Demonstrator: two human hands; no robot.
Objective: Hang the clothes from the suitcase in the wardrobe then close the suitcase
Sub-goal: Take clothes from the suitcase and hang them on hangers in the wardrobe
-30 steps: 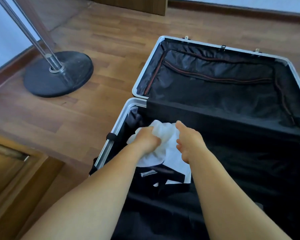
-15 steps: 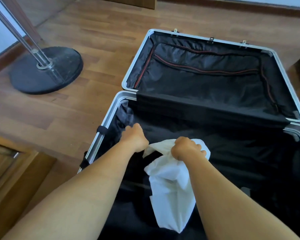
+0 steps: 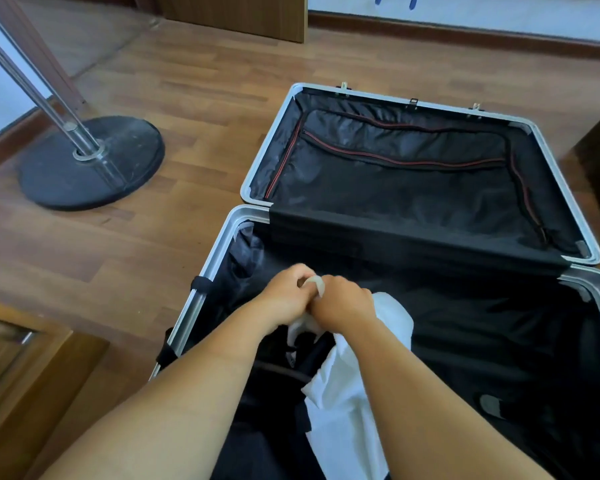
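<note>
— Wooden floor (image 3: 194,81) all round, and the suitcase (image 3: 257,161) lies flat on it, wide open. See the lining?

— Black and shiny, yes, with a silver rim. Red zip lines run across the lid half, the half farther from the person.

— And the garment (image 3: 343,410)?

— White, thin, crumpled. It hangs down over the near half of the suitcase, its top bunched up between both hands. Below it there is something dark in the case; I cannot make out what.

— How are the hands holding it?

— The left hand (image 3: 284,296) has its fingers curled tight on the top edge of the cloth. The right hand (image 3: 343,303) sits touching it, also closed round the same bunch. A small white fold pokes up between the knuckles.

— Anything else about?

— A stand (image 3: 94,164) with a round dark base and metal pole, on the floor left of the suitcase, well apart from it.
</note>
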